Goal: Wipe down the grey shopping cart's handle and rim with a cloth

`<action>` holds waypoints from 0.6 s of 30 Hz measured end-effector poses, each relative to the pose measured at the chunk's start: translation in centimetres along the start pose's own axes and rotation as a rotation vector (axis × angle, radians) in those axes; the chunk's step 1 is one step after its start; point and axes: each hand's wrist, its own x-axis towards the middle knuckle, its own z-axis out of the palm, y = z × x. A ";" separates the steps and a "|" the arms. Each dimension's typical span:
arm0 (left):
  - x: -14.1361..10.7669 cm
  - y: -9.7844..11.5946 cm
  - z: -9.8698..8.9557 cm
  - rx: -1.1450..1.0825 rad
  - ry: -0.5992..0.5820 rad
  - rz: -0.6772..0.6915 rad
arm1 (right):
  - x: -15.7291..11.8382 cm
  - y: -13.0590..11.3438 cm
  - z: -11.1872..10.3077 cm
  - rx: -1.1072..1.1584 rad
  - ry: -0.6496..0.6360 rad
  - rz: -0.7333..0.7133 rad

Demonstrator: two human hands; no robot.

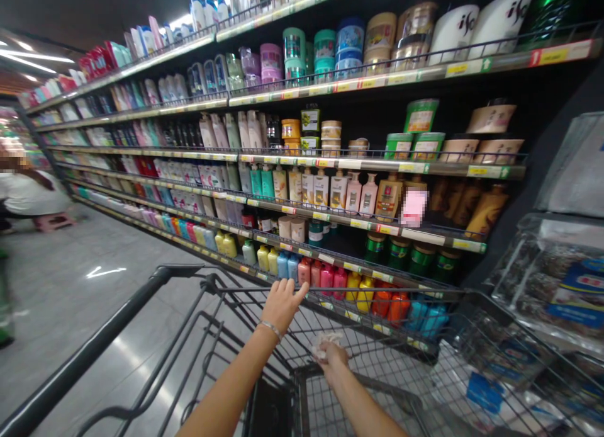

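Note:
My left hand (282, 308), with a bracelet at its wrist, rests on the top rim of a dark wire shopping cart (377, 291). Its fingers curl over the rim while the thumb points off to the right. Lower down, inside the cart's basket, my right hand (334, 356) is closed on a crumpled whitish cloth (325, 344). Whether it is fabric or paper is hard to make out. Just beyond the left hand, pink bottles (304, 272) and blue bottles (287, 266) line the lowest shelf.
Long store shelves (330, 220) of bottles and jars run along the far side. The cart's handle bar (94, 342) crosses the left. Packaged goods (561, 286) are stacked at right. A person in white (28, 194) is low near a pink stool (54, 220) on the grey floor (108, 261).

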 end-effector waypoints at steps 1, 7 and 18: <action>0.0 0.0 0.0 0.004 0.000 -0.002 | 0.0 0.0 0.8 0.019 0.044 0.028; -0.1 0.4 0.0 0.007 0.013 -0.032 | -1.3 -1.0 2.7 0.111 0.081 0.059; -0.4 0.9 -1.3 -0.012 0.014 -0.052 | -5.1 -4.8 0.4 0.095 -0.330 -0.096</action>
